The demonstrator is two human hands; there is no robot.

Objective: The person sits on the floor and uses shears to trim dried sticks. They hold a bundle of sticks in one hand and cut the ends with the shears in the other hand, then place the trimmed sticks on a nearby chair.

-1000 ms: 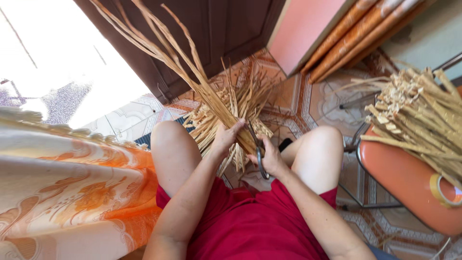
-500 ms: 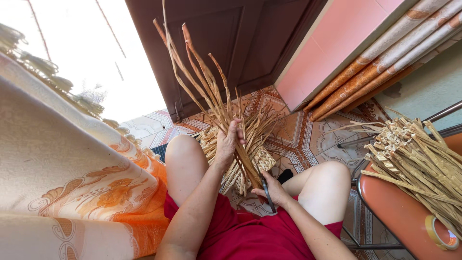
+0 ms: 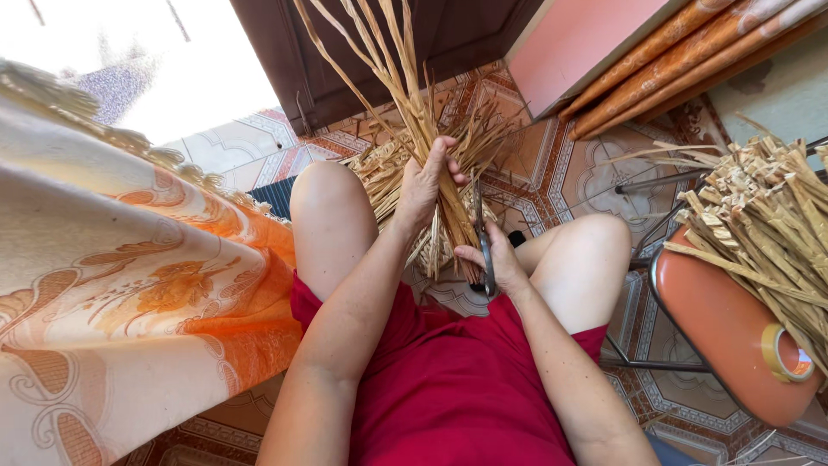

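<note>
Your left hand (image 3: pixel 427 183) is clenched around a bundle of dry straw strips (image 3: pixel 414 112) standing upright between your knees (over the tiled floor (image 3: pixel 561 173)). Your right hand (image 3: pixel 496 263) grips dark scissors (image 3: pixel 483 246) against the bundle's lower end.

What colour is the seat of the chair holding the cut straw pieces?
Orange. The chair seat shows at the right edge of the head view, under the pile of cut straw.

We see a person clad in a plain red garment (image 3: pixel 448 388) that covers the lap and lower torso, its hem ending high on the thighs. Both arms are bare from above the elbow down, with no sleeves in view. The left hand (image 3: pixel 427 181) and right hand (image 3: pixel 493 261) wear no gloves, rings or watch. Both knees are bare too.
</note>
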